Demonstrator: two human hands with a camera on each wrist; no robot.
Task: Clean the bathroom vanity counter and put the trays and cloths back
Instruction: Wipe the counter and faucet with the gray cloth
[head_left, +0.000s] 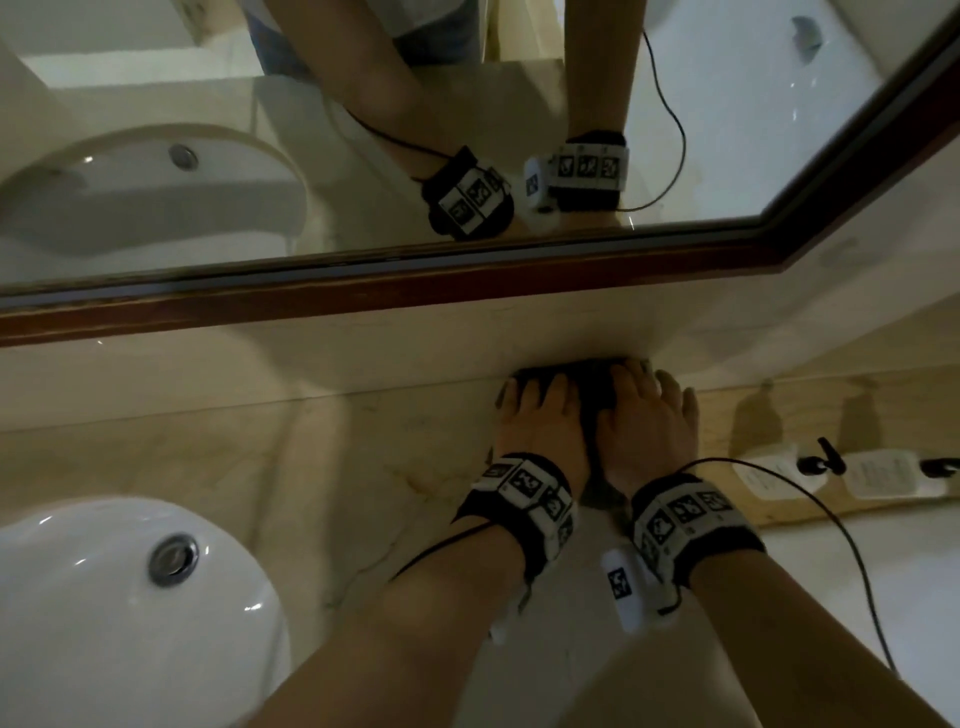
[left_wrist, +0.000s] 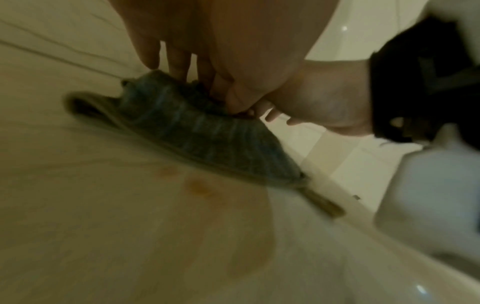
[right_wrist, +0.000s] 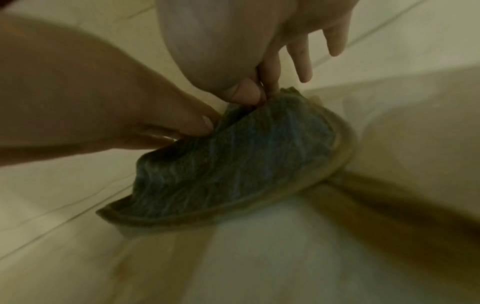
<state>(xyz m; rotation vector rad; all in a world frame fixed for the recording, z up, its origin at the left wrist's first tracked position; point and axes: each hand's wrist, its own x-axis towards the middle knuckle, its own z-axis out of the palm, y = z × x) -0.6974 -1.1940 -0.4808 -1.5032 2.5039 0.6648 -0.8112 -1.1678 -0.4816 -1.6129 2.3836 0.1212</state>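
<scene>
While both hands reach to the back of the bench, the left hand and right hand each pinch a fold of the dark cloth, bunched against the wall below the mirror. I'd call this mid-wipe: brownish patches beside the cloth could be stain or stone veining. A wooden tray sits to the right, and the cloth is not yet put away.

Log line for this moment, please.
phase: counter wipe | left hand, right hand: both grip cloth | cloth: bunched on counter at backsplash
</scene>
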